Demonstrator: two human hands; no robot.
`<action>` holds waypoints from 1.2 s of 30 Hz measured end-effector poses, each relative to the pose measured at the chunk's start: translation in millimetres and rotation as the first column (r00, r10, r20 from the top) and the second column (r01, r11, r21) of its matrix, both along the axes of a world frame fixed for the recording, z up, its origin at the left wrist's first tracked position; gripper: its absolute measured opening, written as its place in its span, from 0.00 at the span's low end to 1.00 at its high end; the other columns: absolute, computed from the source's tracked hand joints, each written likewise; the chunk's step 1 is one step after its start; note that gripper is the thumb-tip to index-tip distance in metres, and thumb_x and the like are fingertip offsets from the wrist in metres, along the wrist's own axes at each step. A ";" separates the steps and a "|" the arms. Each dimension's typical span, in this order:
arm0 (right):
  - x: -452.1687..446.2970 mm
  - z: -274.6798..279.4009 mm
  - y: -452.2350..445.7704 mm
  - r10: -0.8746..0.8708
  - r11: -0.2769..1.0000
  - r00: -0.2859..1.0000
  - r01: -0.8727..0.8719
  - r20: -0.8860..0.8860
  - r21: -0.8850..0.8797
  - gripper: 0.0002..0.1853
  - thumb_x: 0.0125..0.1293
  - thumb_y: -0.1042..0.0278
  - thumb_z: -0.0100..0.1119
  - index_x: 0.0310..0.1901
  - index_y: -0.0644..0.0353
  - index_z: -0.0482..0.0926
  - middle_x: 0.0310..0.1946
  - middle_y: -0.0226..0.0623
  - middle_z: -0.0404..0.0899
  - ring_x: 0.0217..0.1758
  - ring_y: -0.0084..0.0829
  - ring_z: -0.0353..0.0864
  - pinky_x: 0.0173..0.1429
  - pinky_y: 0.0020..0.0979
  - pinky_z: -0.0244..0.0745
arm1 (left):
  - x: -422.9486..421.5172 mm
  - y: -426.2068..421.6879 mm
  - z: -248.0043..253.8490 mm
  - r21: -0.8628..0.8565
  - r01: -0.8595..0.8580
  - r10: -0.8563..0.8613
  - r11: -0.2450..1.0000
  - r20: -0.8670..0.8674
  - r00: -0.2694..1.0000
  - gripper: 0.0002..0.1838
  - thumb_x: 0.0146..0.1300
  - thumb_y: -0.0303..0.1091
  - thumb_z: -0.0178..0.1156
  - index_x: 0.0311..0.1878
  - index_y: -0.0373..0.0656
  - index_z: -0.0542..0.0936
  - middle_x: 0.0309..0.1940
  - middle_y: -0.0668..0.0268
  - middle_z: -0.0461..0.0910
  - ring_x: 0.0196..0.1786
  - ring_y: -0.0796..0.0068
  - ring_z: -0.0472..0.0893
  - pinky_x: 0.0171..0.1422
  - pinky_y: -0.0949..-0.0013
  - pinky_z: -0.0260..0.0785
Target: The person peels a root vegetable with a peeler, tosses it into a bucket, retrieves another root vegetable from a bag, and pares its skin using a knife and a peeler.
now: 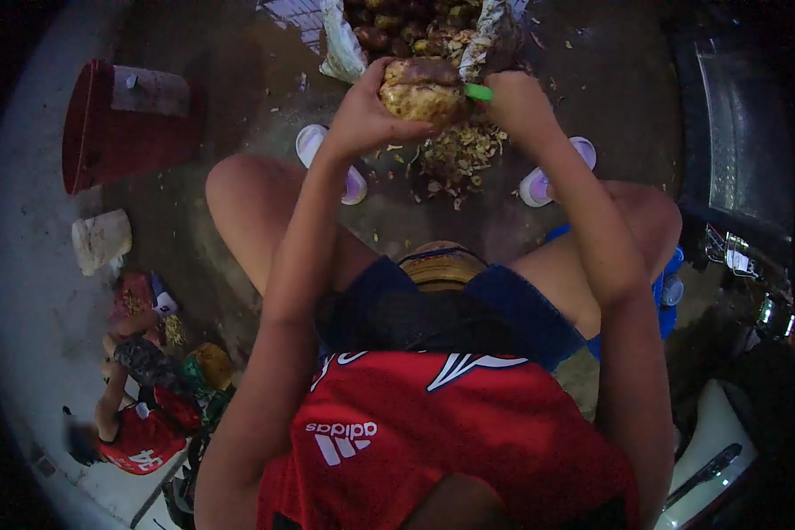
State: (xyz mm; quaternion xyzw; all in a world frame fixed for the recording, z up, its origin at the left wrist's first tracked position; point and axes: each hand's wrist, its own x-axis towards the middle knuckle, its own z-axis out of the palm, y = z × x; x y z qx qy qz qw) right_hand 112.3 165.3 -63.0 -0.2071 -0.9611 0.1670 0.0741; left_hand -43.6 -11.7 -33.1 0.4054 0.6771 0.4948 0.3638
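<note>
In front of us, our left hand (373, 117) grips one end of a large, lumpy, yellow-brown tuber (422, 104), and our right hand (519, 108) is clenched on a bright green handle (479, 92) that meets the tuber's other side. Just past the tuber gapes a white woven sack (343, 44), holding rounded brown tubers (397, 25) and some pale scraps. Off to our left we have a small whitish container (102, 240) and, farther out, a large dark-red plastic bucket (125, 132); their insides we cannot make out. Between our white-and-purple shoes (354, 185) a loose heap of pale peelings (461, 161) covers the ground below our hands. Our spread knees flank the reach. A co-worker in a red top (143, 439) sits at lower left. Bare dark floor (247, 106) lies between our left foot and the bucket, while a dark upright panel (738, 124) bounds our right side.
</note>
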 end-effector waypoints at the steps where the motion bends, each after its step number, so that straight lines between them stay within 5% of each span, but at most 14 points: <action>1: -0.3 4.5 -5.7 -0.033 0.999 0.998 0.035 0.055 -0.024 0.06 0.49 0.70 0.57 0.29 0.62 0.78 0.26 0.48 0.78 0.33 0.48 0.80 0.40 0.44 0.75 | 1.2 1.2 -2.0 0.010 -0.039 0.039 0.999 -0.044 0.998 0.50 0.34 0.24 0.76 0.62 0.33 0.59 0.51 0.59 0.73 0.52 0.71 0.75 0.55 0.68 0.71; 5: -0.5 -5.0 -0.7 -0.027 0.999 0.998 0.028 0.061 -0.017 0.12 0.47 0.63 0.64 0.29 0.63 0.78 0.28 0.48 0.78 0.35 0.49 0.78 0.39 0.43 0.73 | 6.4 -0.3 7.0 0.011 -0.008 0.008 1.000 -0.015 1.000 0.48 0.35 0.24 0.76 0.62 0.35 0.59 0.51 0.61 0.73 0.52 0.72 0.75 0.55 0.69 0.70; 13: 4.3 42.4 10.5 0.217 0.911 0.913 -0.063 0.344 -0.408 0.14 0.40 0.66 0.65 0.27 0.67 0.78 0.20 0.46 0.77 0.24 0.39 0.77 0.32 0.36 0.73 | -1.6 -2.3 5.0 0.038 0.111 -0.117 0.993 0.221 0.968 0.48 0.36 0.22 0.75 0.62 0.35 0.59 0.50 0.61 0.74 0.52 0.73 0.75 0.56 0.68 0.70; 23: 9.8 45.0 6.5 0.349 0.830 0.827 -0.055 0.440 -0.555 0.15 0.37 0.64 0.67 0.25 0.67 0.78 0.19 0.43 0.77 0.21 0.33 0.77 0.29 0.34 0.74 | -12.2 -4.9 -2.2 0.010 0.202 -0.203 0.979 0.081 0.976 0.50 0.36 0.23 0.75 0.63 0.34 0.57 0.52 0.60 0.73 0.52 0.71 0.75 0.55 0.67 0.71; 26: 11.4 39.9 -4.3 0.222 0.881 0.883 0.000 0.413 -0.473 0.15 0.38 0.64 0.66 0.26 0.66 0.79 0.20 0.43 0.78 0.21 0.33 0.77 0.29 0.34 0.74 | -15.3 0.2 -9.2 -0.048 0.127 -0.124 0.991 0.062 0.990 0.51 0.35 0.24 0.76 0.64 0.34 0.56 0.52 0.60 0.73 0.51 0.72 0.75 0.55 0.67 0.70; 29: 19.1 36.1 -4.5 0.333 0.824 0.882 -0.099 0.335 -0.558 0.15 0.39 0.63 0.67 0.27 0.65 0.80 0.19 0.40 0.78 0.21 0.30 0.77 0.28 0.32 0.73 | -19.9 -1.1 -14.0 -0.095 0.089 -0.087 0.991 0.019 0.996 0.50 0.35 0.25 0.76 0.64 0.35 0.57 0.51 0.61 0.73 0.51 0.72 0.75 0.55 0.68 0.70; 36: 25.0 61.3 11.1 0.413 0.678 0.816 0.021 0.405 -0.735 0.13 0.42 0.65 0.68 0.29 0.65 0.81 0.18 0.30 0.76 0.20 0.19 0.73 0.24 0.26 0.70 | -13.7 -6.2 -5.4 0.023 0.143 -0.144 0.989 0.031 0.989 0.43 0.33 0.31 0.76 0.57 0.39 0.66 0.45 0.65 0.76 0.48 0.76 0.74 0.54 0.71 0.68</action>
